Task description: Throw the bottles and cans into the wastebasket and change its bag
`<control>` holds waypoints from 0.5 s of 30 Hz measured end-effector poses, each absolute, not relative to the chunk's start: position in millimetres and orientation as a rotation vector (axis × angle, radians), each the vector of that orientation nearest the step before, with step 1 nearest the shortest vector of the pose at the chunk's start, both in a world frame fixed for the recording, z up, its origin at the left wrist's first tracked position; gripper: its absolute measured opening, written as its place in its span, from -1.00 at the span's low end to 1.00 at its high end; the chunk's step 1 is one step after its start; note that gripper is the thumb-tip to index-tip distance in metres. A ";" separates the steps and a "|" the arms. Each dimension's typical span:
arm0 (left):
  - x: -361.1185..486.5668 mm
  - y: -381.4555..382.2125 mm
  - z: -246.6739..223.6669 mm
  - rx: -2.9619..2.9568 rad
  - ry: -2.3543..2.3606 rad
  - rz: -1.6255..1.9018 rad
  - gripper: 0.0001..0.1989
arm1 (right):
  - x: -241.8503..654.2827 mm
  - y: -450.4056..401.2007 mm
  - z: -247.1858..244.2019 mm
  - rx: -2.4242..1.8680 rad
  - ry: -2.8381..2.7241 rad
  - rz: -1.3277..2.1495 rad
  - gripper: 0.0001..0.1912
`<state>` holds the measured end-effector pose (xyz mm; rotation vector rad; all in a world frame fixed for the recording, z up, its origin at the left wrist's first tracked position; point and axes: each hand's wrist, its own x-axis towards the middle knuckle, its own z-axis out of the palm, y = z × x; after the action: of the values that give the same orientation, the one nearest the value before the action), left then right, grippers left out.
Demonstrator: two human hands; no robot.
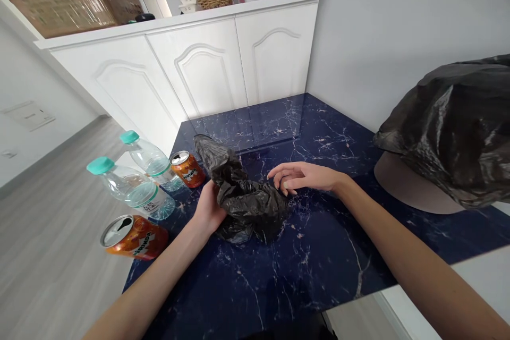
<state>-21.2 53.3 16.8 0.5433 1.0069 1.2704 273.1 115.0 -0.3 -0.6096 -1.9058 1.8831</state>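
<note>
Left hand (210, 207) reaching in from lower left, against left side of black bag (255, 204); its grip closed on bag, fingertips hidden behind plastic; right hand (300, 176) reaching in from lower right, fingers pointing left, loosely curled, grip part-spread, holding nothing, just beside bag's right part, contact unclear; bag crumpled on desk (319, 260), between hands

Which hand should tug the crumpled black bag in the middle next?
Probably the right hand: it looks empty, loosely curled close to the black bag. The left hand is busy holding the bag's other side.
</note>
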 end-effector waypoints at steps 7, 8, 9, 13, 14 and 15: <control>-7.6 53.9 11.7 0.636 1.046 1.267 -0.80 | 264.9 112.9 -1.7 -0.658 -1.851 1.836 -0.36; -3.8 54.4 11.3 0.656 1.050 1.269 -0.79 | 264.0 112.7 -2.0 -0.663 -1.845 1.837 -0.31; 0.2 54.9 11.0 0.678 1.054 1.273 -0.78 | 263.4 112.4 -2.2 -0.669 -1.841 1.834 -0.26; 14.5 55.2 10.9 0.772 1.083 1.292 -0.75 | 262.0 110.0 -1.3 -0.727 -1.828 1.812 -0.31; 16.3 55.3 11.3 0.793 1.089 1.296 -0.75 | 261.7 109.3 -0.6 -0.745 -1.819 1.804 -0.38; 16.8 55.6 12.0 0.810 1.095 1.302 -0.76 | 261.5 108.8 0.0 -0.761 -1.803 1.792 -0.44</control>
<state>16.8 55.6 12.0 0.8096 1.0945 1.3018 261.5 108.8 0.0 -0.7610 -1.8029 1.7921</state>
